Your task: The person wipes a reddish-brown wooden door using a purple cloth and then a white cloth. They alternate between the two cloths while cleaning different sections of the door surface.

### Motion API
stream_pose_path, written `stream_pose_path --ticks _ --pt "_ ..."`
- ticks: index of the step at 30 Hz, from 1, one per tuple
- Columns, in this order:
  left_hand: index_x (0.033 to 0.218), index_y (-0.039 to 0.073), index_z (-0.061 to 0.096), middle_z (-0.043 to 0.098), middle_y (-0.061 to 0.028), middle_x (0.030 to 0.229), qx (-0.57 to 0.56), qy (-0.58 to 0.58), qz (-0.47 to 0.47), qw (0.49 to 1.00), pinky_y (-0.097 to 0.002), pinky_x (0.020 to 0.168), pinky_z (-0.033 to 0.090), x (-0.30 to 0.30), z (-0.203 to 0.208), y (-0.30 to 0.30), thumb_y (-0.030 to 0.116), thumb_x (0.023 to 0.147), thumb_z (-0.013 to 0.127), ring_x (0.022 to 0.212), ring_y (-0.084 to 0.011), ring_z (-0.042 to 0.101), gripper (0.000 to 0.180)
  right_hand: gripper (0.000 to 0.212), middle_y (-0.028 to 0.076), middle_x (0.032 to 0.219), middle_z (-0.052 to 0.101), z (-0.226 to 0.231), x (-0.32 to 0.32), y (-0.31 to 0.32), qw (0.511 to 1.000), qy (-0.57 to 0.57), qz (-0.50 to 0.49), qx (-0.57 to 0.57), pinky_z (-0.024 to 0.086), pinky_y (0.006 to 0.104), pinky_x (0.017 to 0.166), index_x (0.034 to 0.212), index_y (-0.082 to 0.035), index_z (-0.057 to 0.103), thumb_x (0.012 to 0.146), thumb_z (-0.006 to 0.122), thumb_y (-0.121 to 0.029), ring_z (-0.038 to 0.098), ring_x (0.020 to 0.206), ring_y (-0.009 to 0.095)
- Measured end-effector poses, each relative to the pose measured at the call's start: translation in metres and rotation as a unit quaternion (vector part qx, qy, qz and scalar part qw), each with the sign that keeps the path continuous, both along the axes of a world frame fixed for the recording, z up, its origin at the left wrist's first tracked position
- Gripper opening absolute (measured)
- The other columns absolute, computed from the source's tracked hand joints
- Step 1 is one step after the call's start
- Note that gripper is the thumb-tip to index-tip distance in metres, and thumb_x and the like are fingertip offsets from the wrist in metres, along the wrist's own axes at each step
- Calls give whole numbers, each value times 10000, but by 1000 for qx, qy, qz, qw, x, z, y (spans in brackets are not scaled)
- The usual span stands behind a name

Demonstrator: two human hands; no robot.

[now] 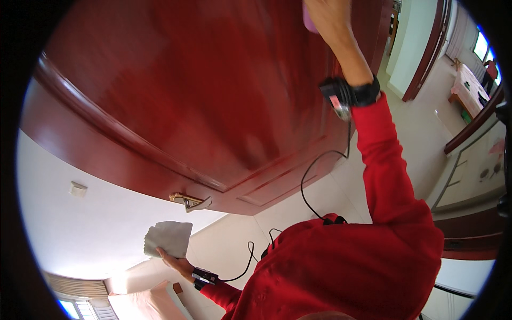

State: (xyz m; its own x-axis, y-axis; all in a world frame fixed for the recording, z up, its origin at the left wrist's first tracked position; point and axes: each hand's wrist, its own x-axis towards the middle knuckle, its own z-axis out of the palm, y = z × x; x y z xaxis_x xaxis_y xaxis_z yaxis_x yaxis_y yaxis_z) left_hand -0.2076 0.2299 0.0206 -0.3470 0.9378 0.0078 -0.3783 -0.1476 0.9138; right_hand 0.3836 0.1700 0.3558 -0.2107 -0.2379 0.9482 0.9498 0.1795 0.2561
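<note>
A large glossy dark-red wooden door (213,90) fills the upper left. High up at the top edge, my right hand (330,15) reaches against the door's face, closed on a pink-purple thing (309,20) that is mostly cut off, so its kind does not show. Lower down, my left hand (173,260) grips a grey cloth (169,239) with a scalloped edge. The cloth hangs apart from the door, below the gold-coloured door handle (189,202). Faint streaky reflections run over the panel.
A white wall switch (78,189) sits left of the handle. Black cables (304,184) run from my wrist devices to my waist. Lower left stands a pink-covered bed (144,304). Through the doorway at right, another person (490,74) stands by a bed (469,88).
</note>
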Motion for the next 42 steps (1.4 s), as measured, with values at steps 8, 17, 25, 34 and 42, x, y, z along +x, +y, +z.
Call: stream_pose_path --ticks 8,17,25,34,42 --pt "1327 -83 389 479 -161 1301 -32 56 7 998 -357 999 407 9 -3 -11 419 989 412 1164 -250 486 606 264 -1 801 554 -129 -62 66 980 -109 2 -166 442 335 545 974 -271 678 727 688 -180 548 678 187" --pt "1319 -96 390 471 -170 1307 -45 83 20 995 -352 1001 406 15 19 -18 429 975 443 1182 -244 471 630 151 11 900 592 -365 -49 20 832 -95 12 -547 505 334 656 935 -206 658 812 570 -208 597 815 201" --pt "1333 -101 378 439 -174 1335 -66 51 15 996 -352 1011 396 19 23 -21 438 961 466 1201 -245 456 661 205 -4 993 605 -457 -26 -6 778 -27 24 -627 505 350 753 971 -177 659 812 533 -147 574 945 206" --pt "1364 -79 330 422 -171 1347 -22 55 1 998 -392 1003 408 25 25 -10 464 941 492 1206 -286 454 707 252 37 1038 620 -467 18 -49 798 132 -50 -586 474 376 832 975 -132 663 741 598 -66 574 974 249" --pt "1384 -48 318 424 -169 1351 -18 84 -21 996 -403 1002 414 21 19 6 448 920 543 1206 -297 463 716 182 52 875 617 -486 80 -66 658 724 80 -192 468 334 734 931 -70 635 761 595 -18 579 822 203"
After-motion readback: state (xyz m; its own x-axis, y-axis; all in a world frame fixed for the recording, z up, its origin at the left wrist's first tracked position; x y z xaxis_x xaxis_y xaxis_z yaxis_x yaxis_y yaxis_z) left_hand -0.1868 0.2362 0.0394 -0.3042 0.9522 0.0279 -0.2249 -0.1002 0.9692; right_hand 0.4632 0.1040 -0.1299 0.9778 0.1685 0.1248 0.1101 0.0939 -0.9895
